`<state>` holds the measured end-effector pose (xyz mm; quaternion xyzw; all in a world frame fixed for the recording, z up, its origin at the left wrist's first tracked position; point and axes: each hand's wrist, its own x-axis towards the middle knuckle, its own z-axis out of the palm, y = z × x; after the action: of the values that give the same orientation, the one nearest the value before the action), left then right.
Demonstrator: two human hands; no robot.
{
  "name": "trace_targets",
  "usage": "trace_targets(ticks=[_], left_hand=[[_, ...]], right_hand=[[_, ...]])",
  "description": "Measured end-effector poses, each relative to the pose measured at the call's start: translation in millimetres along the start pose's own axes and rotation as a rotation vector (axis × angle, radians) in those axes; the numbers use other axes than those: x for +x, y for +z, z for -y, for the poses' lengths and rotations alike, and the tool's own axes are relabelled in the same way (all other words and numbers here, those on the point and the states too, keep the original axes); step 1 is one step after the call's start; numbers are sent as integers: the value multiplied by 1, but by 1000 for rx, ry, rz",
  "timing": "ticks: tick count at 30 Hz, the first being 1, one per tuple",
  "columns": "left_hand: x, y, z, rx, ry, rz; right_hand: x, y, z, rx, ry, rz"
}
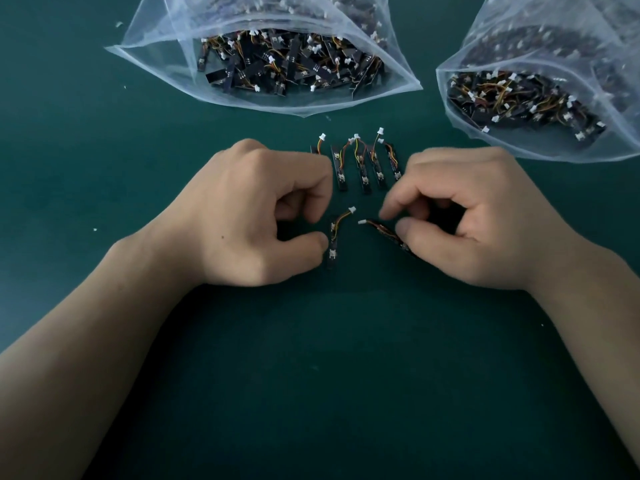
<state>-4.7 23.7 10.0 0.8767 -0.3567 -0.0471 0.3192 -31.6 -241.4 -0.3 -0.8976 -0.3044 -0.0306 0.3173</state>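
Observation:
Small black circuit strips with coloured wires and white plugs lie on a dark green mat (329, 358). Several of them form a row (363, 168) between my two hands. My left hand (256, 216) rests on the mat with its fingers curled, and its thumb tip touches the side of one strip (333, 249) that lies flat with its plug pointing up. My right hand (474, 220) pinches a second strip (381, 230) between thumb and index finger. That strip is tilted, its white plug points left, and its lower end is hidden under the thumb.
Two clear plastic bags full of the same strips lie open at the back. One bag (166, 60) is at centre left and the other bag (460, 109) is at the right edge. A few white specks dot the mat.

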Motion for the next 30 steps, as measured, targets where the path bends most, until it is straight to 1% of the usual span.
trace_targets(ticks=[4,10,14,21,30], left_hand=[[0,2,0,-18,8,-15],[1,4,2,-2,38,0],[1,4,3,6,27,2],[1,4,3,-10,12,-3],[1,-1,6,1,0,-12]], right_hand=[[1,1,0,-8,-8,30],[3,7,3,-54,61,-6],[1,2,2,-84,73,-21],[-4,-7,1,-121,65,60],[-3,0,3,-109,38,38]])
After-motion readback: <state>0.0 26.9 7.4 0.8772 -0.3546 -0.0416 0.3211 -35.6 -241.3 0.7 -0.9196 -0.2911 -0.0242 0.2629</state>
